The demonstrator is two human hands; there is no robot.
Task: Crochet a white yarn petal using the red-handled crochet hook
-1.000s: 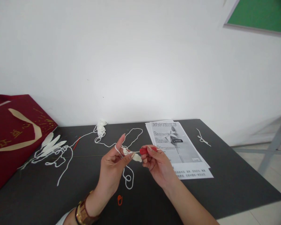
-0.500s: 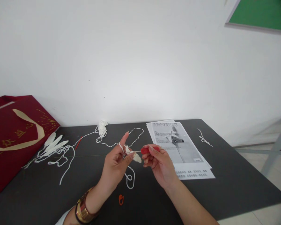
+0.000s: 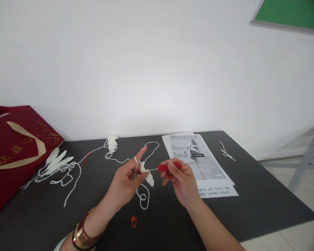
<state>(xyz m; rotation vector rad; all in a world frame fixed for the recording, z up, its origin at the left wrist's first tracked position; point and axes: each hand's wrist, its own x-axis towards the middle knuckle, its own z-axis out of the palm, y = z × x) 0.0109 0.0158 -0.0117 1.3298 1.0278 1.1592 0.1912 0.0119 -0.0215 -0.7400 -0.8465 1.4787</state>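
Between the thumb and fingers of my left hand (image 3: 127, 179) a small white crochet piece (image 3: 149, 178) is pinched, with its far end hanging free to the right. White yarn (image 3: 136, 163) loops over the raised index finger. My right hand (image 3: 181, 181) grips the red handle of a crochet hook (image 3: 170, 166). The hook's thin shaft points left and reaches the crochet piece at my left fingertips; its tip is too small to make out. A loose curl of yarn (image 3: 143, 202) hangs below my left hand.
Several finished white petals (image 3: 58, 164) with yarn tails lie at the left, beside a dark red bag (image 3: 13, 174). A yarn bundle (image 3: 112, 142) sits by the wall. Printed sheets (image 3: 219, 188), a yarn scrap (image 3: 226, 153) and an orange stitch marker (image 3: 133, 221) rest on the black table.
The crochet piece has turned so more of it shows below the hook. My right hand has tilted slightly with the hook. The whole view has shifted a little.
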